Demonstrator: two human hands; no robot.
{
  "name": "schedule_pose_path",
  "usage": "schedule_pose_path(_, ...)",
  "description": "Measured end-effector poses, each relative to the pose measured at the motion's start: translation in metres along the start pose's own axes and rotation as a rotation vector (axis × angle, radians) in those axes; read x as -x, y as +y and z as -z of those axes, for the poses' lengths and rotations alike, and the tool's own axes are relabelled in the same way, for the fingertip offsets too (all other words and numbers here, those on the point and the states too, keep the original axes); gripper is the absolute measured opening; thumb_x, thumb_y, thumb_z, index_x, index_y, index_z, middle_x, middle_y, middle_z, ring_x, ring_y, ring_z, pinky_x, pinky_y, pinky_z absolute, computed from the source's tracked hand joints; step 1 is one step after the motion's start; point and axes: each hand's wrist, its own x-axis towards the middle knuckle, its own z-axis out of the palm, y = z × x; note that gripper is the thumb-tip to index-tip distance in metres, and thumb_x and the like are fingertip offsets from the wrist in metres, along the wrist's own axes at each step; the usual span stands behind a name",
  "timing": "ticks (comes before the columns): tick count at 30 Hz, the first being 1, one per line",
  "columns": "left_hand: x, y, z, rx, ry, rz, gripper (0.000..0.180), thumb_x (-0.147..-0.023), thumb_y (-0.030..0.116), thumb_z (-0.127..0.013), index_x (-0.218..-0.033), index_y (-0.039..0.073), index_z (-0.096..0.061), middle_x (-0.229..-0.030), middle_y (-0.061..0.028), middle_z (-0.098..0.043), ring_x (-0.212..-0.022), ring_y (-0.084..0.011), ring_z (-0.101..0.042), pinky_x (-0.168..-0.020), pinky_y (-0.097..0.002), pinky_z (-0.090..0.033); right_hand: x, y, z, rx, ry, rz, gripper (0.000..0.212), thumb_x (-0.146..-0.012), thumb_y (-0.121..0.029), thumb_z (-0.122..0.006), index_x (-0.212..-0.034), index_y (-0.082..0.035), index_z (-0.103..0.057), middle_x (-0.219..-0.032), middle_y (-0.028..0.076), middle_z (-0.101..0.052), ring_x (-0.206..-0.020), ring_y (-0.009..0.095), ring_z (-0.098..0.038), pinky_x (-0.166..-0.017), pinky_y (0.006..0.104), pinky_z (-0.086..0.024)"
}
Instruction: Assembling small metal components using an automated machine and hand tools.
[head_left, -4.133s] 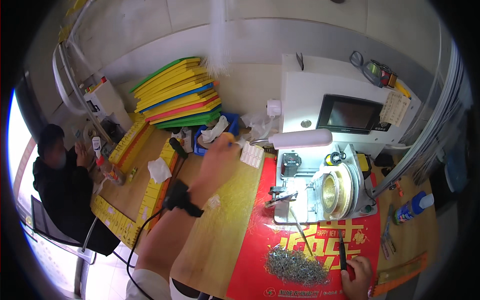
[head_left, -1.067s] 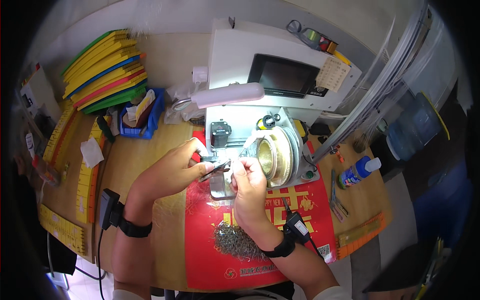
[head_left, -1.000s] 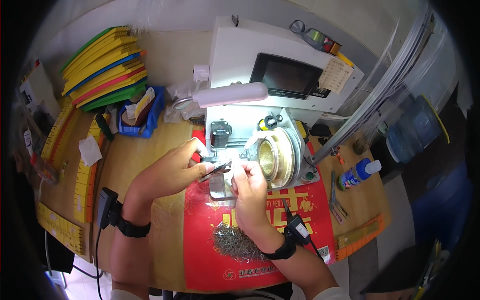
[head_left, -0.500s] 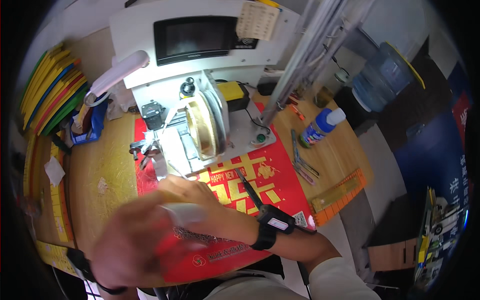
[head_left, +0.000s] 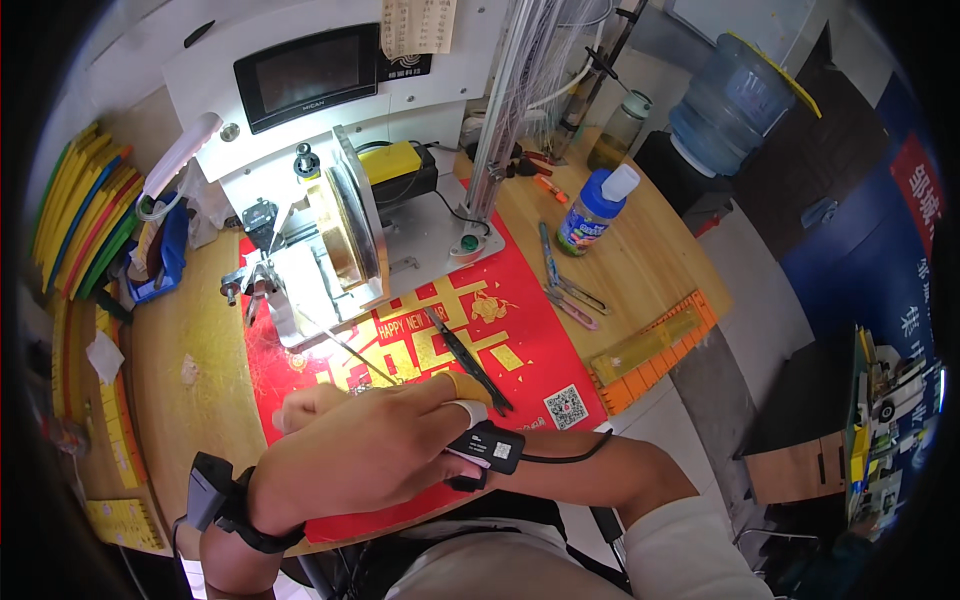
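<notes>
Over red mat [head_left: 535, 350], left fingers [head_left: 437, 394] holding black wrist device [head_left: 492, 446], long axis sloping down rightward, right fingers [head_left: 302, 405] unclear.

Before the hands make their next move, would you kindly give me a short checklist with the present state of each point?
1. Left hand clear of the right forearm: not ok; it lies across it, fingers by the black wrist device.
2. Right hand in full view: not ok; the left hand hides most of it.
3. Right hand empty: cannot tell; its grip is hidden.
4. Slim black tool lying on the red sheet: ok.
5. Blue bottle upright, white cap on: ok.
6. Machine screen switched on: cannot tell; it looks dark.
</notes>
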Motion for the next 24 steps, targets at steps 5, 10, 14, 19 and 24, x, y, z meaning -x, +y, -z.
schedule_pose_path(5,0.001,-0.012,-0.018,0.187,0.049,0.017,0.038,-0.088,0.029,-0.078,-0.116,0.006,-0.066,-0.098,-0.0098,-0.062,-0.079,-0.0359,-0.068,-0.064,-0.0424,-0.052,0.027,-0.011,-0.015,-0.035,-0.114,0.025,0.025,-0.093,-0.024,-0.065,-0.105,-0.005,-0.057,-0.096,0.016,-0.063,-0.091,0.041,-0.065,-0.076,0.0489,-0.052)
schedule_pose_path(10,0.003,-0.008,-0.020,0.099,-0.018,0.145,0.041,-0.088,0.032,-0.079,-0.119,0.009,-0.065,-0.119,-0.0084,-0.066,-0.086,-0.0340,-0.071,-0.065,-0.0417,-0.055,0.034,-0.018,0.001,-0.103,-0.044,-0.003,0.024,-0.092,-0.023,-0.065,-0.104,-0.005,-0.056,-0.096,0.017,-0.064,-0.090,0.042,-0.065,-0.076,0.0504,-0.052)
schedule_pose_path(14,0.010,-0.012,-0.018,0.080,0.057,0.097,0.044,-0.088,0.033,-0.079,-0.122,0.009,-0.065,-0.126,-0.0121,-0.065,-0.086,-0.0337,-0.071,-0.068,-0.0399,-0.056,0.025,-0.023,0.014,-0.274,0.245,-0.043,0.023,-0.092,-0.023,-0.065,-0.103,-0.005,-0.055,-0.096,0.017,-0.064,-0.090,0.042,-0.066,-0.076,0.0517,-0.052)
schedule_pose_path(19,0.048,-0.025,-0.015,0.641,0.740,0.025,0.050,-0.091,0.040,-0.078,-0.115,-0.002,-0.064,-0.129,-0.0175,-0.064,-0.076,-0.0197,-0.069,-0.065,-0.0335,-0.055,0.005,-0.011,-0.008,-0.496,0.352,0.065,0.022,-0.092,-0.022,-0.065,-0.101,-0.005,-0.054,-0.096,0.018,-0.064,-0.090,0.043,-0.066,-0.076,0.0532,-0.052)
schedule_pose_path(24,0.065,-0.023,0.003,1.259,0.871,-0.054,0.026,-0.098,0.016,-0.070,-0.116,-0.002,-0.066,-0.100,-0.0134,-0.071,-0.063,-0.0142,-0.062,-0.060,-0.0276,-0.051,0.005,0.019,-0.008,-0.006,0.143,0.080,0.013,-0.093,-0.014,-0.062,-0.097,-0.001,-0.061,-0.076,0.018,-0.064,-0.067,0.036,-0.066,-0.061,0.0450,-0.053)
